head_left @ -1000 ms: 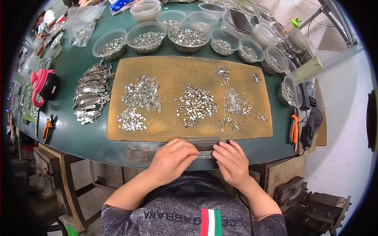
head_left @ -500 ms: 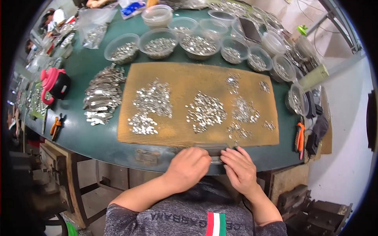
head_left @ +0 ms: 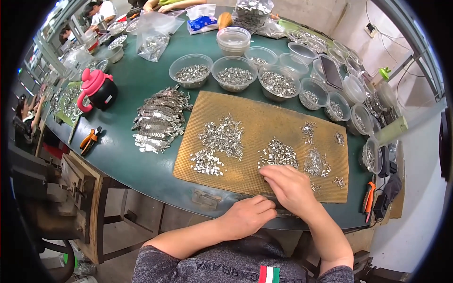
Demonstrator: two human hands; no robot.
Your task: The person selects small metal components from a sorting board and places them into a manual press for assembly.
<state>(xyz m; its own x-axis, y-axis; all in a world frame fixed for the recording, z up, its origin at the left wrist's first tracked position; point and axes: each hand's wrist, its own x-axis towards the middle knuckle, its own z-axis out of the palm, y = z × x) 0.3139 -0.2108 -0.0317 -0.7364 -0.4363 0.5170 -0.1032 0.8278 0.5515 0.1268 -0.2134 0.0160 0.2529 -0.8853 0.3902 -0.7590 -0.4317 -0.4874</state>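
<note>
My right hand [head_left: 291,189] reaches over the front of the ridged tan mat [head_left: 264,113]. Its fingers are pinched at the near edge of the middle pile of small silver metal pieces [head_left: 281,152]; whether a piece sits between the fingertips cannot be seen. At the table's front edge, my left hand [head_left: 249,217] is closed, its fingers curled beside a dark bar-like strip [head_left: 285,213] that my right wrist partly covers. What the left fingers hold, if anything, is hidden. Another silver pile [head_left: 222,137] lies on the mat's left, with several smaller ones to the right.
Clear plastic tubs of metal pieces [head_left: 234,78] line the mat's far side. Linked silver strips [head_left: 160,120] are stacked left of it. Farther left are a pink-lidded black mug [head_left: 98,89] and orange-handled pliers [head_left: 89,140]; another pair of pliers [head_left: 368,200] lies right. A phone [head_left: 331,72] rests on tubs.
My right hand has left the bar at the table edge and moved forward to the middle pile. My left hand stays at the edge. The whole view has shifted and tilted.
</note>
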